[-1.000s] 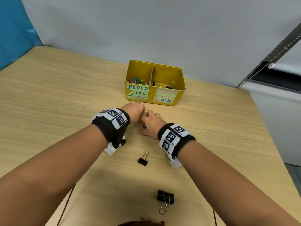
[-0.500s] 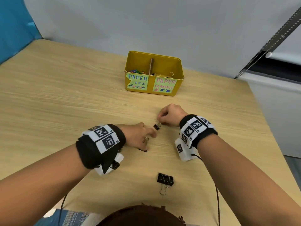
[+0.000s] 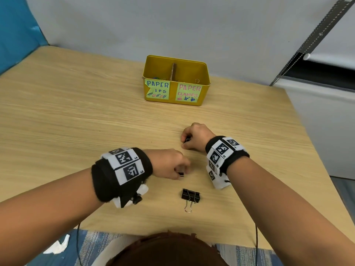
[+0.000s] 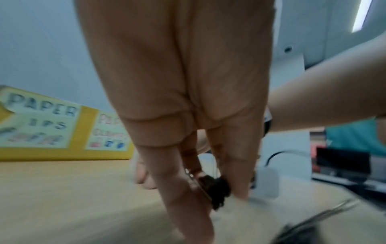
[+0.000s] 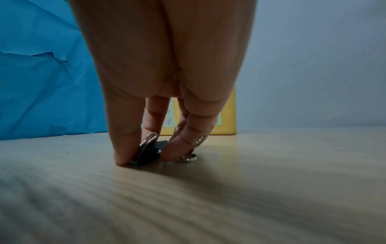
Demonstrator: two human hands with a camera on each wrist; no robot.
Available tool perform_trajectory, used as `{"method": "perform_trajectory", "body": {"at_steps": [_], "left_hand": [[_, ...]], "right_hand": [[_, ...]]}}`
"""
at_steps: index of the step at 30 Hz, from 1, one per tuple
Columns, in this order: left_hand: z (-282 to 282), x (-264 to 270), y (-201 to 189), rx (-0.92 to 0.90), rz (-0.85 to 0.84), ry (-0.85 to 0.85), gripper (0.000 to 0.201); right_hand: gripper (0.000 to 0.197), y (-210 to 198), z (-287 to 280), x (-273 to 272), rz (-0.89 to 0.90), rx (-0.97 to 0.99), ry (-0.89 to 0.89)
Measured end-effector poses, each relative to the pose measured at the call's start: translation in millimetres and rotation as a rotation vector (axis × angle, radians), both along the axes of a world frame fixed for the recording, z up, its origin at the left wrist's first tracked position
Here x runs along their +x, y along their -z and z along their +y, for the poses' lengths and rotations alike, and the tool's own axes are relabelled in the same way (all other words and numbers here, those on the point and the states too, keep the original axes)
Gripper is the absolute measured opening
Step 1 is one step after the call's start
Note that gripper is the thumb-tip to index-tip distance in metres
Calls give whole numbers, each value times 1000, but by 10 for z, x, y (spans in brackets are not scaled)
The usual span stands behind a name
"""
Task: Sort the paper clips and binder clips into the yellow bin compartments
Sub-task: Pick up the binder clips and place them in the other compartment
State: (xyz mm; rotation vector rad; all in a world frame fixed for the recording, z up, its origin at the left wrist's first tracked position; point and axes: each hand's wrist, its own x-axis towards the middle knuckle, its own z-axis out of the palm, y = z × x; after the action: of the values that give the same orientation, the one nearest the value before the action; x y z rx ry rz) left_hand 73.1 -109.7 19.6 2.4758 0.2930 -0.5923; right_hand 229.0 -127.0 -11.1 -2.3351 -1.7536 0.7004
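The yellow bin [image 3: 175,93] stands at the table's far side, with a divider and labels "PAPER ..IPS" on the left and "PAPER CLAMPS" on the right; a wire handle shows in its right compartment. My left hand [image 3: 180,170] pinches a small black binder clip [image 3: 181,174] just above the table; in the left wrist view the same clip [image 4: 215,188] sits between thumb and fingers [image 4: 183,189]. My right hand [image 3: 185,141] pinches another small black binder clip [image 5: 148,154] against the tabletop, its wire handles sticking up. A larger black binder clip [image 3: 190,194] lies loose near me.
The wooden table [image 3: 76,121] runs to a right edge [image 3: 307,143] with a grey cabinet beyond it. A blue sheet [image 3: 15,25] hangs at the far left and a grey wall stands behind the bin. Cables trail from both wristbands over the near edge.
Both hands drew back from in front of the bin and parted. The left hand came down on the nearer small clip and took hold of it; the right hand moved right with its clip.
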Motion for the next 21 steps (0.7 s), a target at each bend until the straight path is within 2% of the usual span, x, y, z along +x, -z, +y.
{"method": "perform_trajectory", "body": {"at_steps": [2,6,11,15,17,21], "left_hand": [[-155,23,-45,-63,-7,73,46],[-353,46,32,35,86,169,55],[-377,-15,109,10,158,134,63],[-458,22,186,64,114,89,83],[-514,66,214,158,82,90,77],[-512,149,201,282,35,113,48]], "right_hand": [[20,7,-28,28,10,6,7],[20,21,-60,60,17,-2,32],[20,45,-76,85,11,-11,42],[21,30,-70,86,12,-14,32],[21,16,-70,91,18,-13,32],[24,-5,-72,115,57,-12,46]]}}
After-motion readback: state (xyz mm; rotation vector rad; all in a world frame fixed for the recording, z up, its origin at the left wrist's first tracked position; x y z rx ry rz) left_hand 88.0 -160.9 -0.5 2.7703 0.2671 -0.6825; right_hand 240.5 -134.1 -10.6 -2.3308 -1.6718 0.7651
